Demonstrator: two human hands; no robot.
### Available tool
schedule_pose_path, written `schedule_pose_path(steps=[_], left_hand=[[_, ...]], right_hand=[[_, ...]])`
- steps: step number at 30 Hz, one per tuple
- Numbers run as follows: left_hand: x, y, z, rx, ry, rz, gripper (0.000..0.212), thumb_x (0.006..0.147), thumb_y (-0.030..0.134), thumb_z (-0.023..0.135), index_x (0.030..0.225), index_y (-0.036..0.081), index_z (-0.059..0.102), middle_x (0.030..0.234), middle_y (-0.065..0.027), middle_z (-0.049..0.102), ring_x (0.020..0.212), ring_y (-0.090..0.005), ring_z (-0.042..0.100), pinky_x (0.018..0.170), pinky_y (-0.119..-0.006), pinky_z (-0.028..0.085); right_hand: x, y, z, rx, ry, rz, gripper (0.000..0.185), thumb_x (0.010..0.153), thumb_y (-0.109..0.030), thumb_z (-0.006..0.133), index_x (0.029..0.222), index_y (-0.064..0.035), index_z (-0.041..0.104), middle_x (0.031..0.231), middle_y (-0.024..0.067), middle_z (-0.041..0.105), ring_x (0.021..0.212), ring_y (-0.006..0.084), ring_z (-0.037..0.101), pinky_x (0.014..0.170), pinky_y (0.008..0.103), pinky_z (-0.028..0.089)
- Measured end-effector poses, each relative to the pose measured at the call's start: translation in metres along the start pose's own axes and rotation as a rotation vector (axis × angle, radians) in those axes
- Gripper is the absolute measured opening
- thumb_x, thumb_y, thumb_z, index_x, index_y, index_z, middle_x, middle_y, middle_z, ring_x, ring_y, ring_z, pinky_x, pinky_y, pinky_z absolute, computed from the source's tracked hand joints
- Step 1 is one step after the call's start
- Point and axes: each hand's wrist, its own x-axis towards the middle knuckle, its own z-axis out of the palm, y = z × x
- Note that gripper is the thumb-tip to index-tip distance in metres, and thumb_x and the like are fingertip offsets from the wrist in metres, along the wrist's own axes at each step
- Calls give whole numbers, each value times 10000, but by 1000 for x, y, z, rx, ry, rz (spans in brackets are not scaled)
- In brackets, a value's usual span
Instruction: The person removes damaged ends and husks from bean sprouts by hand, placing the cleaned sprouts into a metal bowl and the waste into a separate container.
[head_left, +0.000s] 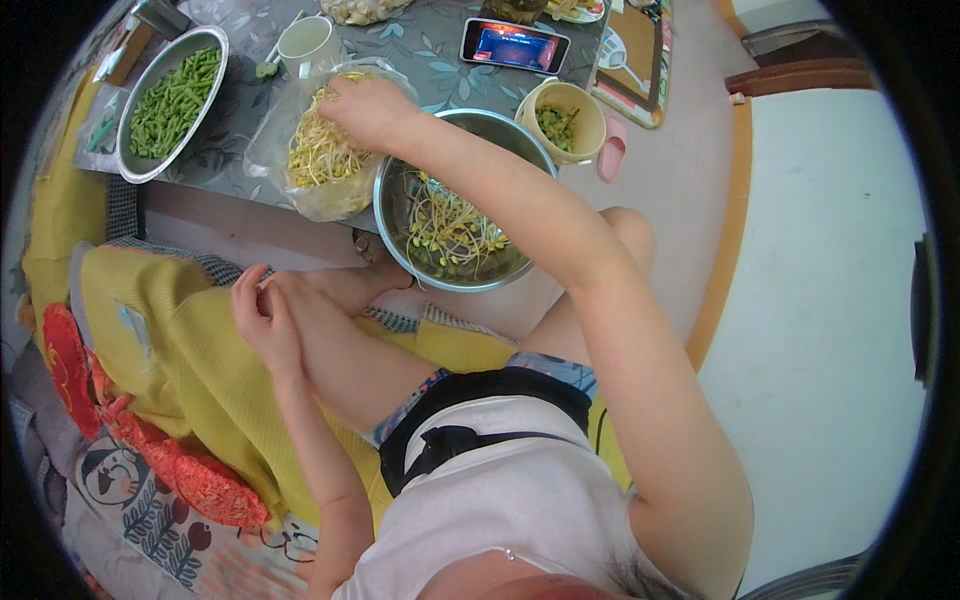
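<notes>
My right hand (369, 112) reaches across to a clear plastic bag (330, 204) of yellow soybean sprouts (322, 154). Its fingertips are down at the sprouts' far side, so whether they grip any is hidden. Under my right forearm is a stainless steel bowl (390, 247) with more sprouts (454, 225) inside, and one strand hangs over its near rim. My left hand (264, 319) rests beside my left knee, fingers loosely curled and apart, with nothing visible in it.
An oval metal dish of cut green beans (176, 105) stands left on the table (225, 176). A white mug (307, 45) is behind the bag. A phone (514, 46) leans at the back. Right of the bowl, a cream container (585, 112) holds greenish scraps. A pink slipper (613, 150) lies beyond.
</notes>
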Motion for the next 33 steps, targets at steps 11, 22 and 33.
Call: schedule_pose_path(steps=[11, 22, 33], left_hand=[[2, 1, 6, 5, -13, 28, 235, 841, -30, 548, 1057, -7, 635, 1077, -92, 610, 946, -191, 585, 810, -267, 462], [1, 3, 6, -2, -11, 28, 226, 855, -35, 535, 1058, -4, 629, 1080, -78, 607, 968, -177, 577, 817, -258, 459], [1, 5, 8, -16, -25, 15, 222, 857, -27, 530, 1054, -5, 631, 1069, -78, 609, 972, -162, 569, 827, -250, 448]], right_hand=[[2, 3, -14, -10, 294, -68, 209, 768, -74, 611, 973, -97, 643, 935, 97, 624, 856, 306, 657, 745, 393, 550], [-14, -9, -21, 66, 387, -124, 126, 788, -74, 566, 902, -90, 618, 877, 84, 616, 837, 285, 644, 720, 376, 540], [-20, -3, -33, 73, 359, -92, 98, 808, -84, 560, 890, -70, 611, 843, 107, 612, 846, 308, 644, 712, 405, 533]])
